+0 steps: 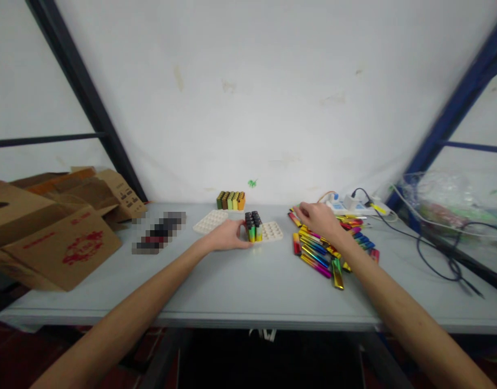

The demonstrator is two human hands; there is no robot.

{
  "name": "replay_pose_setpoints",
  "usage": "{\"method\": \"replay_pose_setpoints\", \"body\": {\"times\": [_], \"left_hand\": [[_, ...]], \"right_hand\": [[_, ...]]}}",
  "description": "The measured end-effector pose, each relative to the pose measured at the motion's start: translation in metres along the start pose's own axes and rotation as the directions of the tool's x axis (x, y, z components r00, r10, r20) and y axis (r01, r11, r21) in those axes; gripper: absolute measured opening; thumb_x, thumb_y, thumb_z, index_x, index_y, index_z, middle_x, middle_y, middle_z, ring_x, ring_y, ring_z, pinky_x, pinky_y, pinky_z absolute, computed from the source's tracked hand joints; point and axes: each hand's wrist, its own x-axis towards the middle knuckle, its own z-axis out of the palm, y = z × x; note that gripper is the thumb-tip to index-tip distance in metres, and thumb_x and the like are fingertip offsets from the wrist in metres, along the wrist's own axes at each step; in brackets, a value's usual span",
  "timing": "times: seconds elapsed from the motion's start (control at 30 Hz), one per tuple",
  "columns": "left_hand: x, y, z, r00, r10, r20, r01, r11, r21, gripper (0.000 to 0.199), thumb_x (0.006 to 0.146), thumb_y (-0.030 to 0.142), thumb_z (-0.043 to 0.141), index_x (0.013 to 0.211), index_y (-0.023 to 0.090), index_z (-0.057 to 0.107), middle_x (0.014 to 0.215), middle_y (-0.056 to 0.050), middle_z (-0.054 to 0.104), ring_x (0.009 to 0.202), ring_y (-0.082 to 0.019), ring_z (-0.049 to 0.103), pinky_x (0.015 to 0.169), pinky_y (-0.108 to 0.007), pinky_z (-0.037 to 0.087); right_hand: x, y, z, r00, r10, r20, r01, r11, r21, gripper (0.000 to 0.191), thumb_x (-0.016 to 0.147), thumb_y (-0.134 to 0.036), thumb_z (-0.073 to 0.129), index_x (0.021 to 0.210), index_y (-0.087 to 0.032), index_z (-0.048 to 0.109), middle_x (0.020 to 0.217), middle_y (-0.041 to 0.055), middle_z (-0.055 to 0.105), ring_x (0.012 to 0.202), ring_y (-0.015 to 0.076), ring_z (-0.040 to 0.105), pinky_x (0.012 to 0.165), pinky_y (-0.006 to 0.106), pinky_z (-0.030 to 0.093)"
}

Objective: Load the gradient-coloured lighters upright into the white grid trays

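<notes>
My left hand curls round the left side of a small block of upright lighters, thumb low at the front. These lighters have black tops and green-yellow bodies, and stand at the left part of a white tray with round-cornered pockets. To the right, my right hand is closed, fingers bent down, at the far left edge of a loose pile of shiny coloured lighters. A red-and-yellow lighter lies just below its fingertips. What the fingers pinch is mostly hidden.
Another white pocketed tray lies left of centre. A block of lighters stands by the wall. Cardboard boxes fill the left side. A power strip, black cable and clear plastic bags are at right.
</notes>
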Motion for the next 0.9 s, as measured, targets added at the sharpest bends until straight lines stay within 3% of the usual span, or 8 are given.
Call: {"method": "replay_pose_setpoints", "body": {"times": [0.1,0.3,0.5,0.6,0.73,0.9], "left_hand": [[0.001,-0.003,0.002,1.0,-0.024,-0.01,0.024,1.0,0.009,0.059,0.071,0.065,0.071,0.106,0.017,0.065,0.063,0.002,0.058,0.058,-0.019,0.056,0.051,-0.028,0.03],[0.001,-0.007,0.003,1.0,0.0,0.011,-0.001,1.0,0.005,0.063,0.072,0.069,0.068,0.107,0.017,0.063,0.063,0.002,0.058,0.056,-0.018,0.055,0.05,-0.028,0.028],[-0.003,-0.007,-0.003,0.992,0.085,0.091,-0.08,0.996,-0.049,0.059,0.071,0.066,0.071,0.102,0.018,0.061,0.071,0.001,0.061,0.061,-0.018,0.057,0.053,-0.027,0.035],[-0.005,-0.005,-0.007,0.979,0.132,0.153,-0.117,0.988,-0.103,0.054,0.069,0.06,0.075,0.1,0.018,0.061,0.075,0.001,0.063,0.064,-0.017,0.058,0.056,-0.026,0.037],[-0.006,-0.005,-0.009,0.965,0.175,0.194,-0.144,0.975,-0.167,0.048,0.068,0.053,0.076,0.099,0.018,0.062,0.075,0.002,0.062,0.066,-0.016,0.057,0.057,-0.025,0.038],[-0.006,-0.004,-0.005,0.971,0.164,0.172,-0.133,0.975,-0.177,0.058,0.066,0.061,0.08,0.101,0.018,0.063,0.076,0.001,0.061,0.065,-0.017,0.056,0.055,-0.025,0.036]], "right_hand": [[0.002,0.006,0.009,0.992,-0.013,0.123,0.011,1.0,0.013,0.04,0.105,-0.046,0.045,0.092,-0.018,0.071,0.088,0.0118,0.075,0.075,0.0212,0.067,0.067,0.029,0.04],[-0.001,0.01,0.04,0.974,-0.104,0.203,0.111,0.994,-0.024,0.033,0.104,-0.038,0.051,0.115,-0.012,0.069,0.114,0.0186,0.072,0.11,0.0273,0.064,0.095,0.034,0.043],[0.008,0.003,0.049,0.962,-0.006,0.273,0.021,0.998,-0.053,0.03,0.105,-0.035,0.048,0.115,-0.014,0.067,0.108,0.0189,0.073,0.106,0.0291,0.067,0.091,0.035,0.046],[0.009,0.002,0.05,0.968,0.008,0.25,-0.002,1.0,-0.021,0.028,0.105,-0.031,0.048,0.12,-0.013,0.064,0.11,0.0184,0.073,0.108,0.0281,0.067,0.092,0.034,0.046],[0.005,0.002,0.051,0.986,-0.066,0.152,0.052,0.994,0.094,0.035,0.101,-0.018,0.051,0.135,-0.011,0.058,0.123,0.0181,0.065,0.112,0.0247,0.064,0.098,0.032,0.046],[0.002,-0.005,0.047,0.996,-0.089,-0.022,0.092,0.95,0.297,0.021,0.098,-0.017,0.052,0.113,-0.014,0.066,0.111,0.0147,0.064,0.099,0.0237,0.065,0.093,0.035,0.05]]}}
